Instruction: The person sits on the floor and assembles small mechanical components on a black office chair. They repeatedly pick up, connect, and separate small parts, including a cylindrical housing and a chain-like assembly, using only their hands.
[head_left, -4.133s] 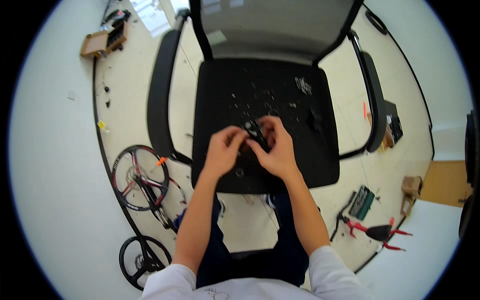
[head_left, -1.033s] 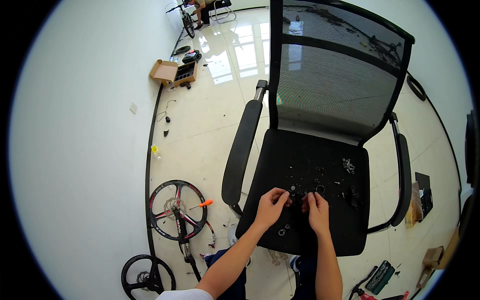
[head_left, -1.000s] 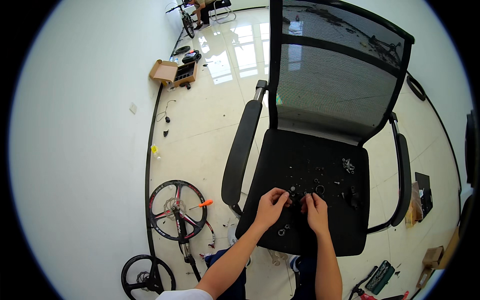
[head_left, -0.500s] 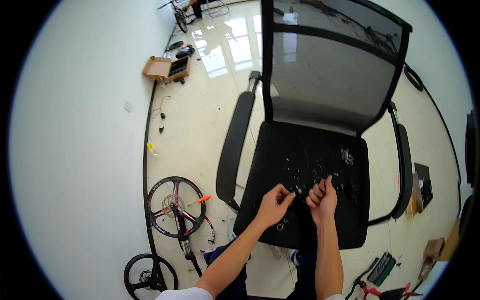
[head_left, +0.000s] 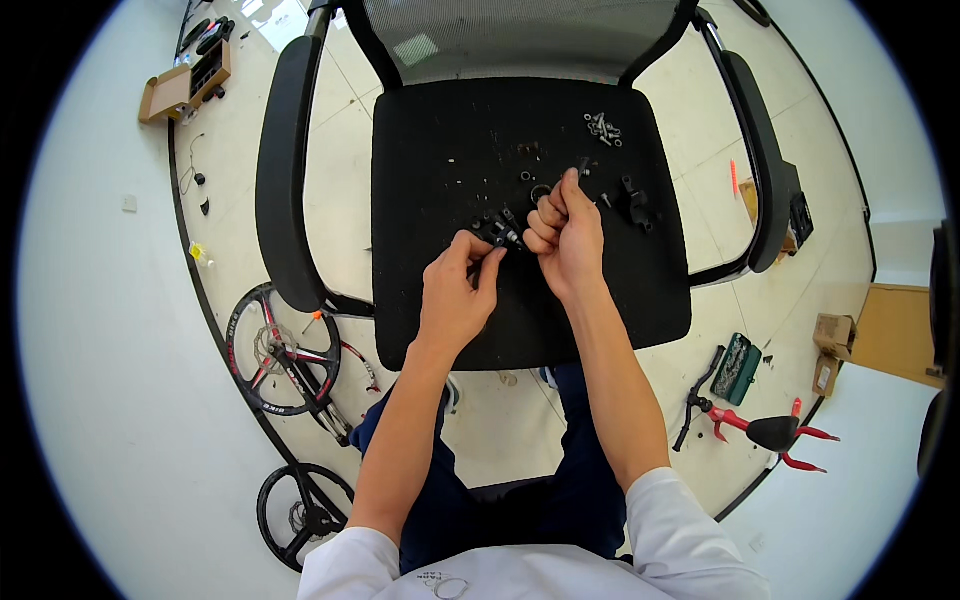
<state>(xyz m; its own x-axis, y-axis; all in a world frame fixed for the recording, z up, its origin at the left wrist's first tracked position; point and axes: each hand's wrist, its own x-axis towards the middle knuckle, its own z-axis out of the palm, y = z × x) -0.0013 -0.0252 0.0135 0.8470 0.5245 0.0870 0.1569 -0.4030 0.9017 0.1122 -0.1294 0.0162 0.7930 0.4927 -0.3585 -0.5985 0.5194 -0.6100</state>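
On the black chair seat (head_left: 430,140), my left hand (head_left: 455,290) pinches a small black-and-silver mechanical part (head_left: 505,236) between thumb and fingertips. Just right of it, my right hand (head_left: 570,240) is closed, thumb against the curled index finger. A small dark piece (head_left: 582,163) shows at that thumb's tip; its kind is too small to make out. Beyond the right hand lies a pile of silver bolts (head_left: 603,129). A black bracket-like part (head_left: 636,205) and a single screw (head_left: 606,200) rest to its right. A dark ring (head_left: 540,192) is partly hidden behind the fingers.
Armrests (head_left: 290,180) flank the seat, with the mesh backrest (head_left: 510,40) beyond. On the floor at left are a spoked wheel with a fork (head_left: 285,350) and a black wheel (head_left: 300,515). At right stand a green toolbox (head_left: 737,368), a red bike frame (head_left: 735,420) and cardboard boxes (head_left: 833,335).
The view has tilted down, so the chair sits higher and further left in the picture. Both hands stay close together over the seat, the right now slightly farther forward than the left.
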